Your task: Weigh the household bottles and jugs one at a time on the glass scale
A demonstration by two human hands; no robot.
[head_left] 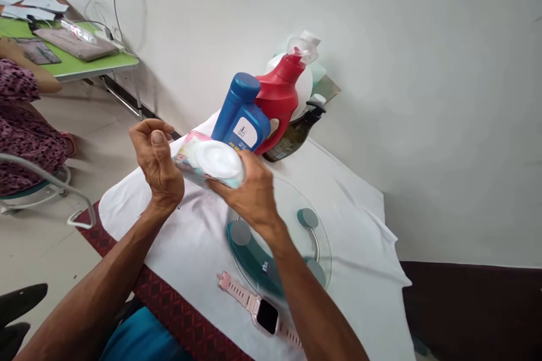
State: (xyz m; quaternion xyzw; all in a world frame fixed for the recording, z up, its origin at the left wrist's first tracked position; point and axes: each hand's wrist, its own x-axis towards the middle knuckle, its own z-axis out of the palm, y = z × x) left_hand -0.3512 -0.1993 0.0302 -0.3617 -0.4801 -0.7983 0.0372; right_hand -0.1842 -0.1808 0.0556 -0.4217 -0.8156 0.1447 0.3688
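Observation:
My right hand [252,192] is closed around a plastic container [218,161] with a white oval end and a pink-and-blue printed side. It is held tilted above the table, its printed end toward my left hand [158,163]. That hand is loosely cupped beside the container, fingers bent and thumb raised, with nothing visible in it; part of its palm is hidden. Below my right forearm lies a round glass scale [307,237] with teal and grey parts. A pink smartwatch [266,316] rests near it on the white cloth [355,248].
Against the wall stand a blue bottle [241,110], a red jug [279,90] with a handle, and a dark pump bottle [294,135]. At left, a person in a patterned garment [25,124] sits by a green table [101,65] with a laptop sleeve [76,42] and papers.

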